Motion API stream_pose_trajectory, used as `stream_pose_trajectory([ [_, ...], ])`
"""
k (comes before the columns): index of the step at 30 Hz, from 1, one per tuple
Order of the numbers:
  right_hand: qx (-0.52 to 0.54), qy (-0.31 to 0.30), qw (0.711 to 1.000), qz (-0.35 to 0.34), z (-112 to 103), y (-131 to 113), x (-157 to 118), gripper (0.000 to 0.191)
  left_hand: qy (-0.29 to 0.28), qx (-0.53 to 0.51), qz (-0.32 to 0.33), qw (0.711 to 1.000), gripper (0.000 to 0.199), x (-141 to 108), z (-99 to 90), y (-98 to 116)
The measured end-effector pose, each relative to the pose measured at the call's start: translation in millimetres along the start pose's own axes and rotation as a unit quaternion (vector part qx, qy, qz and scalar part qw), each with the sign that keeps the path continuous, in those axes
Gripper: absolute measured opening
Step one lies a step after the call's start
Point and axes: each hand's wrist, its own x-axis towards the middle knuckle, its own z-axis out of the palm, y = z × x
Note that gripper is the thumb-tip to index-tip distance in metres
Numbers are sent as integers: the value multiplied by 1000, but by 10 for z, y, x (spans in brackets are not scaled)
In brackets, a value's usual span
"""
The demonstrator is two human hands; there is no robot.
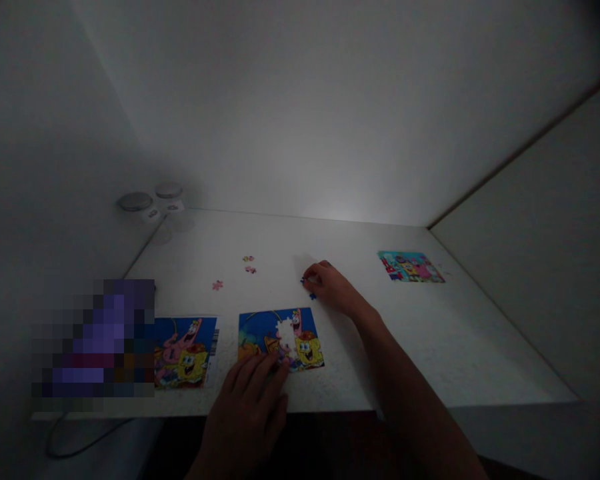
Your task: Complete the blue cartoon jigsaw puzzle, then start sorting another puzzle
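The left hand (253,393) rests nearest, its fingers spread and loose over the lower edge of a rectangular, blue-and-yellow cartoon jigsaw (307,347) lying flat on a white tabletop (360,380). Most of the jigsaw is filled in; a jagged white gap runs through its middle, and the covering fingers hide part of the bottom.

Beside it on the left lies a flat, blue printed picture card (183,353) with a matching scene. The figures look like SpongeBob and Patrick; a barcode shows at its right edge, but no title can be read.

Farther in, the right hand (327,287) has its fingertips drawn together at a small blue jigsaw piece (303,281); I cannot tell whether they grip it. A 2nd blue piece (313,296) lies just below. To the left, 3 small pinkish pieces (217,285) lie loose, so 5 pieces appear unplaced.

Toward the back right sits a turquoise cartoon picture (413,267). At the far left, 2 round greyish lids (136,201) stand near white labels (174,206), their print too small to read.
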Motion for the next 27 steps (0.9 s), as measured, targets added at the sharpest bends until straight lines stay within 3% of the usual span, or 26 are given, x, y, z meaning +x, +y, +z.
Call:
stream_pose_trajectory([
  [9, 56, -42, 998, 2, -59, -37, -37, 8, 12, -25, 19, 999, 30, 106, -170, -75],
  [20, 275, -114, 954, -22, -16, -42, 2, 8, -44, -25, -22, 998, 30, 158, 8, -177],
  [27, 308, -177, 934, -28, -23, -223, -63, 9, -66, -25, -35, 997, 31, 157, 8, -162],
])
